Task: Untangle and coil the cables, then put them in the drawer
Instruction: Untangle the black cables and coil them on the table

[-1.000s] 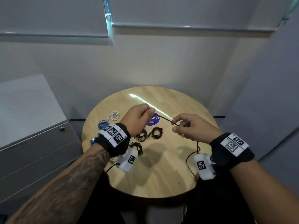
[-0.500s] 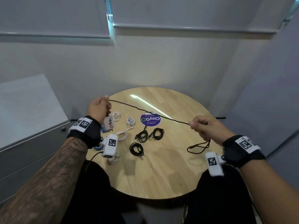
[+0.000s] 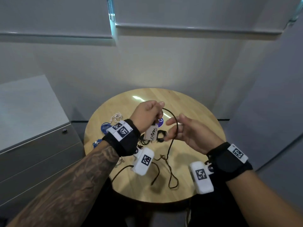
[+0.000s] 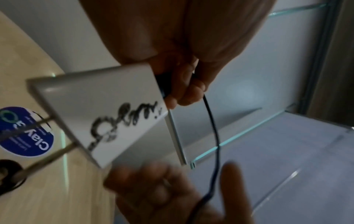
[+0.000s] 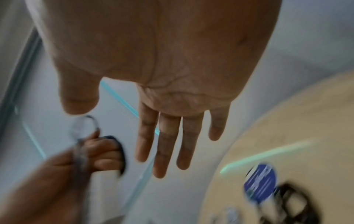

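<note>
A thin black cable point(image 3: 169, 148) arcs from my left hand point(image 3: 151, 111) over to my right hand point(image 3: 174, 131), then hangs down onto the round wooden table point(image 3: 201, 112), where its tail lies in loose bends. My left hand point(image 4: 184, 84) pinches the cable point(image 4: 212, 121) just behind a white charger block point(image 4: 107, 115) with black handwriting, which hangs below the fist. My right hand point(image 5: 172, 144) is flat with straight fingers, and the cable passes between thumb and fingers in the head view. The grey drawer cabinet point(image 3: 32, 153) stands at the left, drawers closed.
On the table lie black coiled cables point(image 3: 159, 136), a white cable point(image 3: 116, 117), a blue cable point(image 3: 105, 128) and a round blue sticker point(image 4: 26, 133). The table's near edge is by my lap. Walls close in behind and to the right.
The hands were apart with the cable stretched between them. My left hand has swung back right to the right hand, the cable now bends in a loop, and my right hand has opened.
</note>
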A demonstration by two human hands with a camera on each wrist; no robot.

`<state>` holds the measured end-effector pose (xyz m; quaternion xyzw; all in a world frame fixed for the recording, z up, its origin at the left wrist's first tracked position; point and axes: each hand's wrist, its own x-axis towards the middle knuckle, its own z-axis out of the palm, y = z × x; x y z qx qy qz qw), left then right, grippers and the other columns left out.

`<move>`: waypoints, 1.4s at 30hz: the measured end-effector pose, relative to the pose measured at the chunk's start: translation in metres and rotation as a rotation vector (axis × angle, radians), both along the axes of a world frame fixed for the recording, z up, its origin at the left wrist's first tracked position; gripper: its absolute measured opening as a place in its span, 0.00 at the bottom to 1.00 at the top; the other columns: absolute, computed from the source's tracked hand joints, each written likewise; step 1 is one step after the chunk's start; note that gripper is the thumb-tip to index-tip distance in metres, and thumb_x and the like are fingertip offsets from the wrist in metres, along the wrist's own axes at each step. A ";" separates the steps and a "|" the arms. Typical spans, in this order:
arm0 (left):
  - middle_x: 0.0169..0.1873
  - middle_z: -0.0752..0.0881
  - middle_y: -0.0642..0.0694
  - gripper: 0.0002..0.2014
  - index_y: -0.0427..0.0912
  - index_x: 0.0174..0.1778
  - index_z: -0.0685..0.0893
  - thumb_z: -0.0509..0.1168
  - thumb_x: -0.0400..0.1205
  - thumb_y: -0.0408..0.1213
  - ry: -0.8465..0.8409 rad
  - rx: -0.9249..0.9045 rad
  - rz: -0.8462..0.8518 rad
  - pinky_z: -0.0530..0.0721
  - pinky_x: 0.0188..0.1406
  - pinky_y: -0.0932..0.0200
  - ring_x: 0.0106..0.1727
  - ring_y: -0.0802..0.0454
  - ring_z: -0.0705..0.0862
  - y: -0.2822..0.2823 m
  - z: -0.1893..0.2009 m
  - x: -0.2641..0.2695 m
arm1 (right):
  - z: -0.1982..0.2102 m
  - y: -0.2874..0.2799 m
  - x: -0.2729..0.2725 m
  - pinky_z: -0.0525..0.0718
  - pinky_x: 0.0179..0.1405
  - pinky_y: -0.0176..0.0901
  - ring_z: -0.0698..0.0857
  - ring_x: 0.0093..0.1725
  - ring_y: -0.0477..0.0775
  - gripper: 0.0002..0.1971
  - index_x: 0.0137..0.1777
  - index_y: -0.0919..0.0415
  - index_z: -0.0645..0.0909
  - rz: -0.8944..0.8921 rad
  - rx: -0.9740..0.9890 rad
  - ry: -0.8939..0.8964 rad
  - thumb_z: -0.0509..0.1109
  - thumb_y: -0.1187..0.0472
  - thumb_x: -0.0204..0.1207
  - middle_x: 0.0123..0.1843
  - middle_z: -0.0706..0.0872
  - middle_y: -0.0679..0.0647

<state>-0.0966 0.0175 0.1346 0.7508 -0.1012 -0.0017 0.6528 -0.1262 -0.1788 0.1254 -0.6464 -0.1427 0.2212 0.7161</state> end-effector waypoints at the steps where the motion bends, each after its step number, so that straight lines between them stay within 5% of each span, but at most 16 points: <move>1: 0.23 0.79 0.52 0.19 0.44 0.29 0.76 0.61 0.87 0.45 -0.003 0.021 0.006 0.76 0.35 0.53 0.25 0.54 0.74 0.000 0.000 0.000 | 0.006 0.000 0.000 0.88 0.42 0.48 0.80 0.30 0.54 0.17 0.53 0.65 0.82 -0.078 0.046 0.012 0.56 0.53 0.88 0.30 0.77 0.56; 3: 0.23 0.80 0.53 0.19 0.42 0.31 0.77 0.62 0.87 0.45 0.016 0.034 -0.055 0.78 0.35 0.54 0.25 0.54 0.75 -0.002 -0.002 -0.005 | 0.015 -0.005 0.003 0.72 0.25 0.38 0.64 0.24 0.45 0.13 0.46 0.63 0.82 -0.252 -0.056 -0.125 0.60 0.58 0.88 0.26 0.66 0.48; 7: 0.29 0.81 0.46 0.15 0.38 0.35 0.79 0.61 0.85 0.43 0.169 -0.070 -0.323 0.80 0.37 0.57 0.26 0.55 0.72 -0.014 0.000 -0.021 | 0.024 -0.009 0.019 0.66 0.24 0.33 0.66 0.24 0.40 0.13 0.44 0.62 0.85 -0.457 -0.288 -0.400 0.66 0.56 0.86 0.23 0.71 0.39; 9: 0.30 0.79 0.45 0.11 0.36 0.37 0.78 0.58 0.81 0.38 0.307 -0.290 -0.451 0.80 0.40 0.55 0.27 0.54 0.70 -0.014 0.007 -0.025 | 0.018 -0.003 0.023 0.67 0.23 0.34 0.66 0.24 0.41 0.13 0.45 0.61 0.86 -0.476 -0.303 -0.409 0.66 0.56 0.86 0.25 0.72 0.40; 12: 0.34 0.80 0.41 0.09 0.34 0.41 0.80 0.56 0.81 0.31 0.366 -0.535 -0.521 0.83 0.45 0.54 0.29 0.54 0.75 -0.008 0.015 -0.026 | 0.001 0.009 0.021 0.66 0.24 0.38 0.68 0.26 0.44 0.13 0.50 0.62 0.87 -0.377 -0.294 -0.310 0.66 0.54 0.87 0.32 0.75 0.55; 14: 0.38 0.82 0.39 0.11 0.32 0.44 0.82 0.55 0.83 0.30 0.353 -0.702 -0.443 0.84 0.49 0.53 0.33 0.53 0.81 -0.004 0.014 -0.023 | -0.016 0.018 0.015 0.68 0.27 0.40 0.72 0.29 0.49 0.10 0.53 0.58 0.88 -0.270 -0.335 -0.253 0.65 0.58 0.87 0.35 0.79 0.59; 18: 0.47 0.88 0.36 0.10 0.29 0.51 0.83 0.56 0.86 0.28 0.260 -0.820 -0.065 0.84 0.57 0.52 0.44 0.47 0.85 0.008 -0.006 -0.002 | -0.033 0.029 -0.003 0.66 0.26 0.38 0.69 0.27 0.46 0.14 0.53 0.49 0.90 -0.142 -0.394 -0.204 0.62 0.61 0.87 0.28 0.76 0.46; 21: 0.47 0.88 0.36 0.09 0.28 0.52 0.81 0.56 0.87 0.27 0.252 -0.882 0.158 0.87 0.47 0.57 0.44 0.48 0.88 0.015 -0.025 0.007 | -0.032 0.031 -0.008 0.74 0.29 0.45 0.71 0.29 0.52 0.13 0.48 0.44 0.91 -0.062 -0.442 -0.249 0.64 0.55 0.87 0.30 0.77 0.51; 24: 0.46 0.87 0.36 0.08 0.29 0.53 0.81 0.56 0.87 0.27 0.270 -0.991 0.304 0.87 0.37 0.62 0.40 0.53 0.90 0.016 -0.033 0.014 | -0.030 0.034 -0.015 0.80 0.27 0.44 0.73 0.30 0.54 0.11 0.59 0.55 0.88 0.071 -0.492 -0.249 0.64 0.58 0.88 0.28 0.77 0.49; 27: 0.45 0.88 0.36 0.08 0.29 0.48 0.83 0.58 0.85 0.23 0.222 -0.929 0.382 0.87 0.39 0.62 0.40 0.51 0.91 0.013 -0.035 0.014 | -0.019 0.040 -0.022 0.80 0.25 0.40 0.74 0.28 0.50 0.11 0.60 0.58 0.87 0.150 -0.574 -0.323 0.62 0.61 0.88 0.30 0.79 0.50; 29: 0.42 0.91 0.38 0.09 0.32 0.46 0.87 0.61 0.83 0.23 0.125 -0.634 0.378 0.87 0.44 0.59 0.43 0.50 0.90 0.008 -0.041 0.009 | -0.006 0.039 -0.021 0.78 0.27 0.41 0.76 0.27 0.45 0.09 0.57 0.57 0.88 0.095 -0.615 -0.437 0.65 0.60 0.86 0.31 0.83 0.51; 33: 0.36 0.89 0.41 0.10 0.36 0.42 0.88 0.61 0.84 0.26 0.013 -0.056 0.150 0.84 0.41 0.60 0.35 0.56 0.85 -0.002 -0.048 -0.010 | 0.019 0.027 -0.007 0.81 0.39 0.43 0.84 0.34 0.53 0.05 0.46 0.61 0.89 -0.130 -0.457 -0.516 0.72 0.65 0.80 0.37 0.90 0.60; 36: 0.38 0.87 0.36 0.18 0.31 0.43 0.85 0.52 0.89 0.33 0.194 -0.166 -0.078 0.82 0.37 0.60 0.33 0.51 0.82 -0.009 -0.041 -0.027 | 0.029 0.017 0.008 0.82 0.39 0.39 0.84 0.35 0.46 0.06 0.42 0.60 0.89 -0.230 -0.500 -0.577 0.72 0.66 0.79 0.36 0.90 0.53; 39: 0.38 0.87 0.34 0.18 0.26 0.43 0.83 0.50 0.87 0.31 0.262 -0.284 -0.226 0.78 0.35 0.61 0.32 0.49 0.79 -0.013 -0.032 -0.034 | 0.022 0.005 0.023 0.83 0.46 0.46 0.86 0.43 0.54 0.05 0.46 0.56 0.90 -0.312 -0.511 -0.539 0.72 0.61 0.81 0.43 0.91 0.56; 42: 0.38 0.85 0.35 0.14 0.26 0.48 0.81 0.51 0.83 0.28 0.280 -0.517 -0.271 0.79 0.46 0.52 0.35 0.47 0.77 -0.007 -0.022 -0.033 | 0.005 0.002 0.026 0.76 0.34 0.29 0.82 0.34 0.35 0.07 0.53 0.56 0.90 -0.348 -0.471 -0.434 0.70 0.60 0.84 0.41 0.90 0.43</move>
